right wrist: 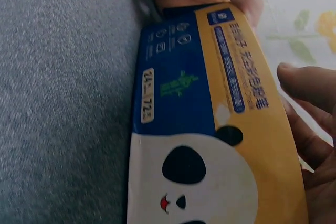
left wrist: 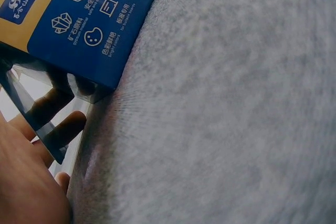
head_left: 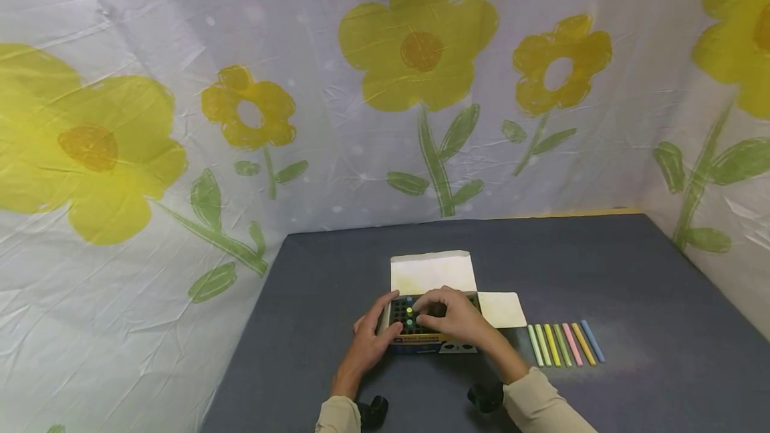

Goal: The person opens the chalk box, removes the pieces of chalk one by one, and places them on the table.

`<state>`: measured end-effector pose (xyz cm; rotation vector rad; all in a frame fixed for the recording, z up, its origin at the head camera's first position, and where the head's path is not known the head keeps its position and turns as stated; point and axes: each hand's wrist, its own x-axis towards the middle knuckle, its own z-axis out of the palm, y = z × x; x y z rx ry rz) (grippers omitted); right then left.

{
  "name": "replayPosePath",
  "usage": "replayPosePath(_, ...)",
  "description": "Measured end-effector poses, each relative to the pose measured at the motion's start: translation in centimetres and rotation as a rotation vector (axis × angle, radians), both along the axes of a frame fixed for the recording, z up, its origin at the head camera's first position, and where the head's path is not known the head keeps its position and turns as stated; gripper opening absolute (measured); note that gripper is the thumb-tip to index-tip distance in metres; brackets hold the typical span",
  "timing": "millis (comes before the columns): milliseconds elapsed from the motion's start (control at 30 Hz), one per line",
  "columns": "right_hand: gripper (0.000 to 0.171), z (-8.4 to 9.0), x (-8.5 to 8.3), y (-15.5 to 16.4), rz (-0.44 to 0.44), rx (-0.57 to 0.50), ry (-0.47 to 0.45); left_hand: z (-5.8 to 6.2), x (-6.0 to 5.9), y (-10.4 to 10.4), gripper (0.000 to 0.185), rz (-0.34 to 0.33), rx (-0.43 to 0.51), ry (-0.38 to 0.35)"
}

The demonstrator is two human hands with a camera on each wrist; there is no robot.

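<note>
A chalk box [head_left: 415,347] lies open in the head view, its inside a dark grid of holes. Blue, yellow and green chalk ends [head_left: 410,311] show in one column of that grid. My left hand [head_left: 365,345] grips the box's left end, thumb at the front and fingers at the back. In the left wrist view, some fingers [left wrist: 71,129] reach behind a loose side flap [left wrist: 44,124]. Over the grid, my right hand [head_left: 452,316] has bent fingers and its thumb close to the chalk ends. Whether it pinches a stick is hidden.
Several chalk sticks [head_left: 567,344] in different colours lie in a row to the right of the box. The white lid [head_left: 432,271] stands open at the back, with a white flap [head_left: 502,310] out to the right. A dark table [head_left: 325,272] carries everything, before a flower-printed cloth [head_left: 337,172].
</note>
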<state>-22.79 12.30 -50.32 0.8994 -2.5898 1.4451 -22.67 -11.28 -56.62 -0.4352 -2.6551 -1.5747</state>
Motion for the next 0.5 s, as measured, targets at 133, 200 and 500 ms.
replayPosePath(133,0.017,0.1,0.0,-0.5,0.027,0.032,-0.001,0.0,0.0,0.1,0.058,-0.007,0.012,0.002)
replayPosePath(200,0.017,0.1,-0.1,-0.6,0.033,0.041,0.012,0.1,0.0,0.1,0.058,-0.011,0.021,-0.002)
replayPosePath(500,0.016,0.1,0.1,-1.5,-0.031,0.149,0.099,0.4,0.1,0.1,0.058,-0.03,0.055,-0.043)
